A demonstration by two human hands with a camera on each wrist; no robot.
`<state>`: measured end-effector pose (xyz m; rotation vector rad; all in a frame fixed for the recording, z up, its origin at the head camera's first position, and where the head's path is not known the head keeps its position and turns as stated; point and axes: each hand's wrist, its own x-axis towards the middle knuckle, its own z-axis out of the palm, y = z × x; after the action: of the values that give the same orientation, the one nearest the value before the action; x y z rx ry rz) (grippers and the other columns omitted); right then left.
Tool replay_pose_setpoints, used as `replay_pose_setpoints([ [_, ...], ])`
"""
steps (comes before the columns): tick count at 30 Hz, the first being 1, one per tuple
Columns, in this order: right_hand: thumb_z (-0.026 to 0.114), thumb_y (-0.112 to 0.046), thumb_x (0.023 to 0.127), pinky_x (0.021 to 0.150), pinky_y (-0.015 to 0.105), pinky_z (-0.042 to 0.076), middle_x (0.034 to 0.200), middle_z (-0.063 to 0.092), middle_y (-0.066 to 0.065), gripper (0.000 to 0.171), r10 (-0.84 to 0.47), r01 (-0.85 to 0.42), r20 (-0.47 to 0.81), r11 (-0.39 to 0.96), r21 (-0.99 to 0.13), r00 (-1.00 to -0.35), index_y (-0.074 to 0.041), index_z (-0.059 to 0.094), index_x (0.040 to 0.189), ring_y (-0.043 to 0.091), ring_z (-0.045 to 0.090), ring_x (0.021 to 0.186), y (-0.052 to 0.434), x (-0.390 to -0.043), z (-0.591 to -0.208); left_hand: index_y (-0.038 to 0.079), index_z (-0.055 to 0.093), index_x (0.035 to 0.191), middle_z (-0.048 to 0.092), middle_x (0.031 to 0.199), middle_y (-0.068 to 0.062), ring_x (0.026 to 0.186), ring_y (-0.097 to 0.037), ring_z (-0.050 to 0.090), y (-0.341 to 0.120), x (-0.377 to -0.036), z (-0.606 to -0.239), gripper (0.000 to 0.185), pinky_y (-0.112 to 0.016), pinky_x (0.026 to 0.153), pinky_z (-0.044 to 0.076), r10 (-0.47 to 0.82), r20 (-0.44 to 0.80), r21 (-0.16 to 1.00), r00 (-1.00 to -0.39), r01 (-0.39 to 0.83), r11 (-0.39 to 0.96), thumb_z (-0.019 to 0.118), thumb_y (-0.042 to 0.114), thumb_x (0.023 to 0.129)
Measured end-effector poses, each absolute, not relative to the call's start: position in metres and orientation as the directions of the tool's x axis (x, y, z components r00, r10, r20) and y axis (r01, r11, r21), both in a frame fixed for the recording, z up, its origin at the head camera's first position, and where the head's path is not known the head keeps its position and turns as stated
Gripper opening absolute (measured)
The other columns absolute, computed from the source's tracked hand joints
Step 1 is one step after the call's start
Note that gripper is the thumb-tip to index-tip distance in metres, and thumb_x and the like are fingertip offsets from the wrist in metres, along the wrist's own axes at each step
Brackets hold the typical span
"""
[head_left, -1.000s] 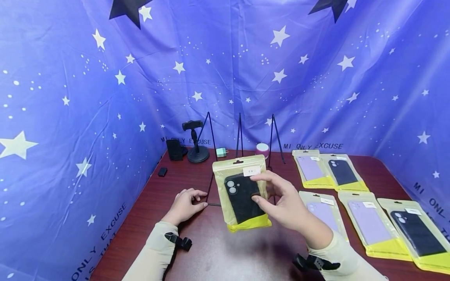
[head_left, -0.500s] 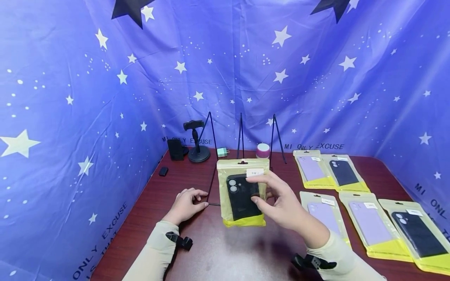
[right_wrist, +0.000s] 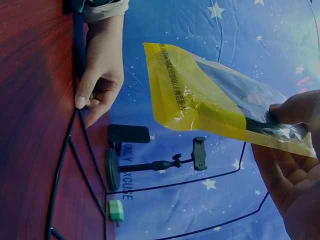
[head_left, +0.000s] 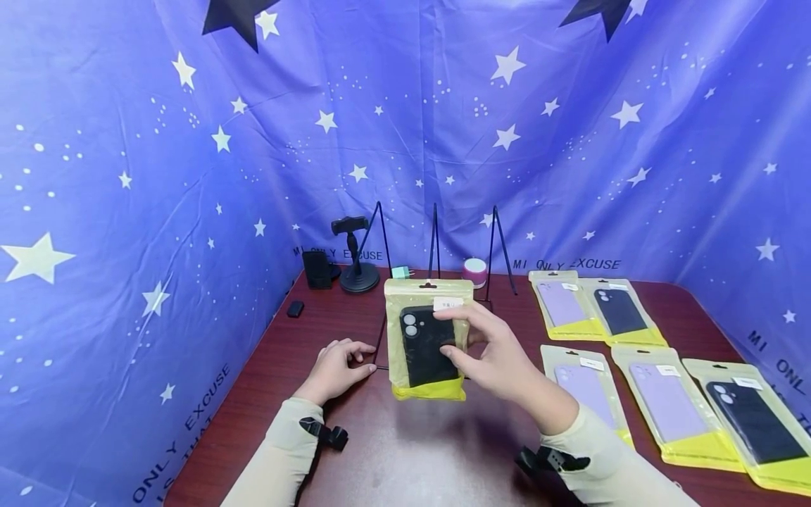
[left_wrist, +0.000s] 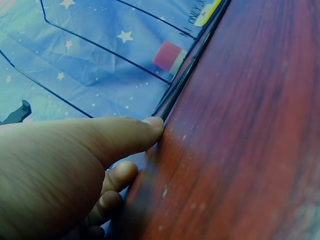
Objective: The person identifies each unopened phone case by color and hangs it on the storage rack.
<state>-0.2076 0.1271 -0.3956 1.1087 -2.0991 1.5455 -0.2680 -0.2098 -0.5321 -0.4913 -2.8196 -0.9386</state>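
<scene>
In the head view, my right hand holds a clear pouch with a yellow bottom and a black phone case inside. Thumb and fingers pinch its right side, above the table. The pouch stands nearly upright, its white label partly behind the index finger. My left hand rests at the near left corner of a black wire rack, thumb and index finger pinching the wire. The held pouch hides part of the rack in the head view. Its yellow end shows printed text in the right wrist view.
On the right lie several pouched phone cases, lilac and black. Behind stand a phone holder, a black stand, a green charger plug and a pink-and-white jar. A small black object lies left.
My right hand has shifted the pouched phone case slightly left and up over the last half second, after a small move right before that. The left hand stays at the rack.
</scene>
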Motion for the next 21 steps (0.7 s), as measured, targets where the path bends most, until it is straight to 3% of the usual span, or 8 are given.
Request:
replay_pose_setpoints([
  [6,0.078,0.009,0.087,0.054,0.030,0.056,0.119,0.064,0.005,0.054,-0.382,-0.720,0.636,0.129,-0.681,-0.670,-0.014,0.067,0.134,0.016,0.065,0.068,0.126,-0.216,-0.400,0.028,0.079,0.115,0.056,0.086,0.015,0.086,-0.010,0.051,-0.209,-0.269,-0.533,0.030,-0.042,0.087,0.035,0.265,0.237,0.556,-0.935,0.354,0.752,0.088,0.033,0.087],
  [15,0.079,0.018,0.082,0.051,0.029,0.053,0.116,0.063,0.015,0.054,-0.321,-0.721,0.657,0.149,-0.676,-0.682,-0.003,0.067,0.130,0.019,0.062,0.061,0.120,-0.225,-0.402,0.027,0.079,0.116,0.056,0.086,0.014,0.086,-0.011,0.050,-0.209,-0.268,-0.532,0.030,-0.042,0.087,0.034,0.269,0.232,0.563,-0.935,0.355,0.747,0.088,0.032,0.087],
  [21,0.076,0.023,0.080,0.050,0.029,0.050,0.112,0.063,0.022,0.050,-0.305,-0.735,0.675,0.167,-0.657,-0.672,0.005,0.066,0.125,0.023,0.059,0.058,0.113,-0.219,-0.383,0.027,0.079,0.115,0.057,0.086,0.013,0.086,-0.011,0.051,-0.210,-0.269,-0.534,0.030,-0.046,0.091,0.035,0.269,0.237,0.567,-0.934,0.358,0.742,0.088,0.032,0.087],
])
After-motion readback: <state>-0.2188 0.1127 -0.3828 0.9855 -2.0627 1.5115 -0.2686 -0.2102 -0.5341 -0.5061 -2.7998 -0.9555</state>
